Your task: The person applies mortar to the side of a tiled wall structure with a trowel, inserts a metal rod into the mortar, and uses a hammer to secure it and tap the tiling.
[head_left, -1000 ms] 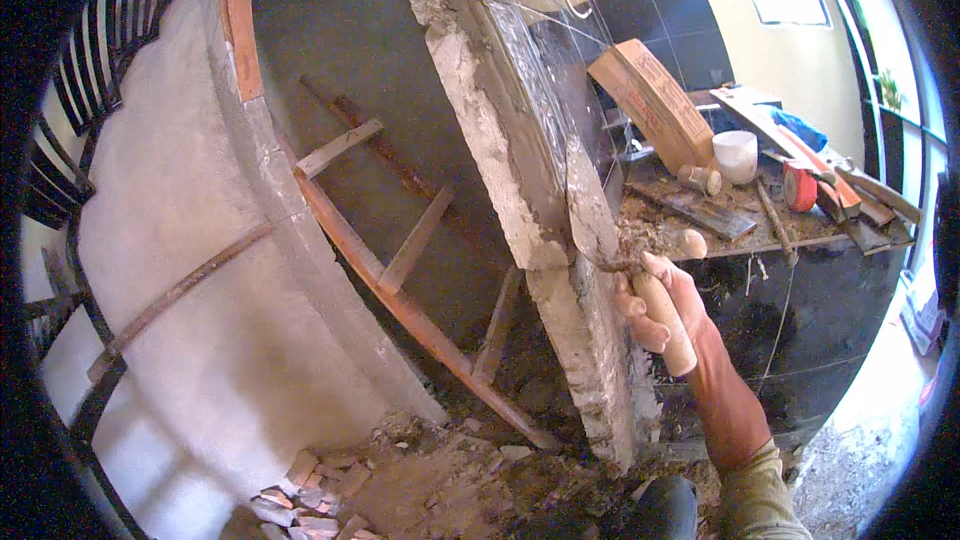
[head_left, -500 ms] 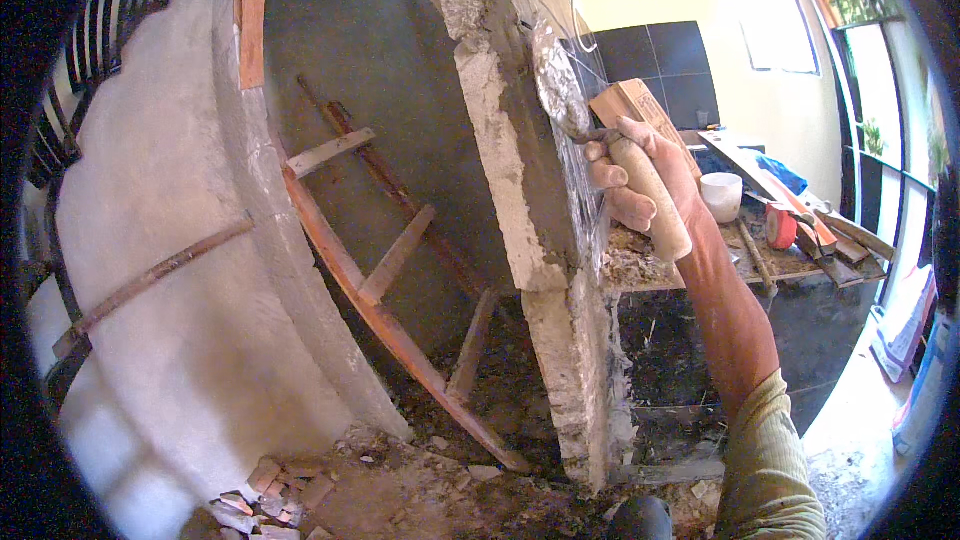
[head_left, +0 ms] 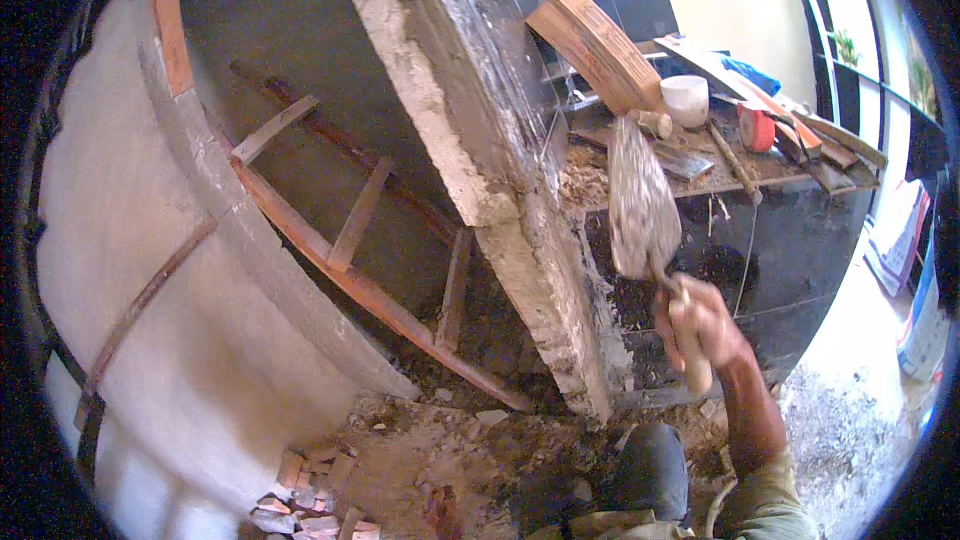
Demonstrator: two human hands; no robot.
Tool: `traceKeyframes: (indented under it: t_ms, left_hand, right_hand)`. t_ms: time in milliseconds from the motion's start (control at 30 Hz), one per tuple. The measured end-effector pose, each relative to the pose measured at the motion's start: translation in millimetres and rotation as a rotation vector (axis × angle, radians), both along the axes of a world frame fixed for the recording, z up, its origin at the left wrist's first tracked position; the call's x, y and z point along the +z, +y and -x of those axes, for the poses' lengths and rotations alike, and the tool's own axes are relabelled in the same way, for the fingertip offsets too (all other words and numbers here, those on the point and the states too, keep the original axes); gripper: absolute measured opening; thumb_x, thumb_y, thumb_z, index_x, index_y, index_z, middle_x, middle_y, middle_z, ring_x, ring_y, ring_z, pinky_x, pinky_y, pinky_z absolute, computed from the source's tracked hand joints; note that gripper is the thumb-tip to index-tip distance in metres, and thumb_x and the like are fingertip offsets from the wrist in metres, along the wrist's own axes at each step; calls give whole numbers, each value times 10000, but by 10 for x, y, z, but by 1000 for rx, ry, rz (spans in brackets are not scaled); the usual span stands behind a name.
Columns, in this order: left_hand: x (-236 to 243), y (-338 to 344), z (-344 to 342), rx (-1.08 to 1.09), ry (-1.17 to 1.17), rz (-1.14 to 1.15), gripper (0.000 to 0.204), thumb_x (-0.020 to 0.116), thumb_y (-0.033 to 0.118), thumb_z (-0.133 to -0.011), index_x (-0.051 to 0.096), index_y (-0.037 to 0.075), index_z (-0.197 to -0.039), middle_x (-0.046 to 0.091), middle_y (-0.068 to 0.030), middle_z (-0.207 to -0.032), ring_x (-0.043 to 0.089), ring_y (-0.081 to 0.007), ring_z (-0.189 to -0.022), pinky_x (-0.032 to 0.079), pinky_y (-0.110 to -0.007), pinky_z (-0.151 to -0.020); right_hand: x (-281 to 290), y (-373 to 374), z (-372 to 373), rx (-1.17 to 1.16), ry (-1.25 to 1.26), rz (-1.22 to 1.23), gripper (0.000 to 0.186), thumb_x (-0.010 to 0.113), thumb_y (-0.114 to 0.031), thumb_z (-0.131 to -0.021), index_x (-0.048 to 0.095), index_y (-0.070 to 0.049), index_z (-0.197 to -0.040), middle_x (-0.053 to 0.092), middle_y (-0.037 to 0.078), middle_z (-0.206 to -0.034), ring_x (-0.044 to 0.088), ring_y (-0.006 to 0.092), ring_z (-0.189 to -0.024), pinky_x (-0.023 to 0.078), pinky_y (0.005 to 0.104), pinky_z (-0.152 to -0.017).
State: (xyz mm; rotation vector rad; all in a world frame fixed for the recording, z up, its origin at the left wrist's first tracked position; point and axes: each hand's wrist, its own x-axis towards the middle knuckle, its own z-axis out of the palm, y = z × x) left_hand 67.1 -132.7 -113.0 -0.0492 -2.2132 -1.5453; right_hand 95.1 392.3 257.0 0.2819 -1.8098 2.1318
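Note:
My right hand is closed round the pale handle of a trowel. The blade points up and away from me, smeared with grey mortar and a little blurred. To its left stands the rough end of a broken wall, with a band of darker, damp-looking mortar along its edge. The blade is apart from this wall and passes in front of a dark tiled counter. My left hand is out of the picture.
On the counter lie a wooden block, a white cup, a red tape roll and several boards. A wooden ladder leans inside the doorway at left. Broken bricks and rubble litter the floor.
My right hand has come down and back from the wall edge with the trowel, whose blade now shows broadside. The view has tilted lower, bringing my knee and more floor into sight.

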Motion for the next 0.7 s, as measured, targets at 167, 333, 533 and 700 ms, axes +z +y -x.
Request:
traceKeyframes:
  t_ms: [167, 333, 533, 700]
  left_hand:
    - [412, 207, 218, -53, 36, 3, 361, 499, 67, -934, 516, 0, -1288, 531, -179, -1280, 509, -256, -1170, 414, -353, -978]
    - [1385, 789, 515, -99, 105, -107, 368, 495, 65, -936, 511, 3, -1298, 528, -180, -1287, 505, -257, -1179, 410, -354, -985]
    - [2401, 1383, 547, -149, 188, 450, 382, 475, 60, -947, 495, 16, -1326, 479, -140, -1377, 457, -232, -1250, 337, -364, -1060]
    - [2799, 1884, 700, -43, 148, 430, 339, 452, 88, -960, 556, 44, -1280, 551, -135, -1308, 515, -259, -1196, 408, -355, -997]
  right_hand:
    - [-1376, 219, -583, -227, -301, -266, 315, 641, -299, -793, 543, -20, -902, 518, -1, -697, 515, 102, -641, 436, 279, -542]
    - [-2621, 416, -1402, -245, -553, -234, 490, 672, -317, -765, 558, 6, -1114, 578, 63, -854, 533, 152, -800, 458, 306, -664]
    - [-3426, 316, -2659, -548, -846, 40, 591, 635, -167, -758, 434, 14, -1283, 544, 116, -1108, 573, 218, -933, 492, 336, -787]
    - [-2449, 357, -3332, -540, -961, -270, 457, 628, -272, -841, 552, -69, -1244, 662, 91, -901, 614, 163, -757, 498, 305, -679]
